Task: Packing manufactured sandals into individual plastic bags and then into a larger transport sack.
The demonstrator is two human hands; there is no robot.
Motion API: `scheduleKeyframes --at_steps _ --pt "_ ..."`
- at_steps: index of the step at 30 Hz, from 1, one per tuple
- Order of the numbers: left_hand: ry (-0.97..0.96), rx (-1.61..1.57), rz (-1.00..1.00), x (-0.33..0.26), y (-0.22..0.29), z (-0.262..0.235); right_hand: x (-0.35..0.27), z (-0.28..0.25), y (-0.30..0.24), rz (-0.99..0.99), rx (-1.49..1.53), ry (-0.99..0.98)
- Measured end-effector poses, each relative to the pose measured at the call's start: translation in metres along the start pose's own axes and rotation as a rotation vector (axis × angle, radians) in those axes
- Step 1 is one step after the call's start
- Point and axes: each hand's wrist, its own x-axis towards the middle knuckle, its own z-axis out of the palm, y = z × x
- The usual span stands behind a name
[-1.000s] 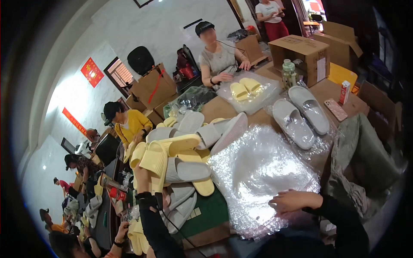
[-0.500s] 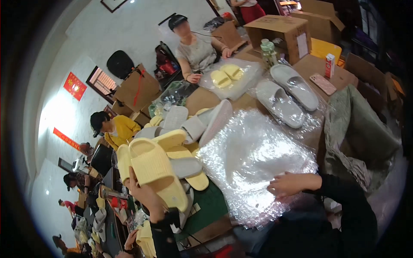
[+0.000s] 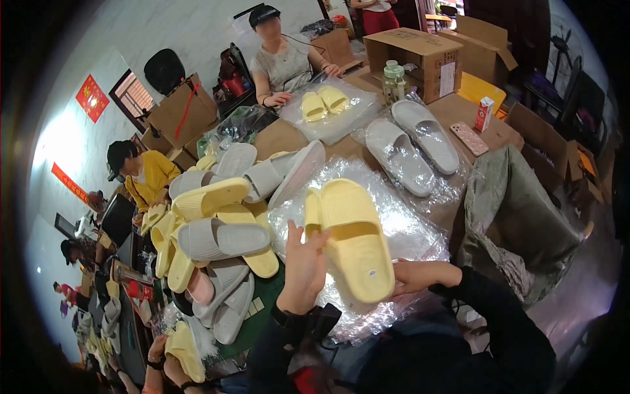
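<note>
Yellow foam slippers [image 3: 351, 240] — a pair held together, soles up — sit above the clear plastic bags [image 3: 394, 217] on the table. The left hand [image 3: 303, 266] grips their left edge, fingers curled round it; the right hand [image 3: 420, 274] steadies the heel end. A heap of grey and yellow slippers [image 3: 216, 230] lies just beside.

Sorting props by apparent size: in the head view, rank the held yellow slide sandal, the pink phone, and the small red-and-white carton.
1. Yellow foam slide sandal, though nearness to the camera inflates it.
2. Pink phone.
3. Small red-and-white carton, close to the phone, so that order is unsure.
</note>
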Motion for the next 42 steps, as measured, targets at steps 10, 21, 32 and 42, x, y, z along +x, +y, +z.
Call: scheduleKeyframes --at_steps 10,21,32,42 --pt "-0.426 1.163 0.468 -0.061 -0.1 -0.061 -0.023 -0.023 0.003 0.165 0.385 0.032" --pt "-0.245 1.437 0.569 -0.077 -0.153 -0.074 -0.016 -0.036 0.01 0.372 0.722 0.928" --pt "-0.189 1.599 0.571 -0.087 -0.164 -0.086 0.026 -0.083 0.046 0.282 0.12 0.482" --pt "-0.076 1.663 0.609 -0.085 -0.187 -0.071 0.074 -0.063 0.033 0.117 -0.199 0.379"
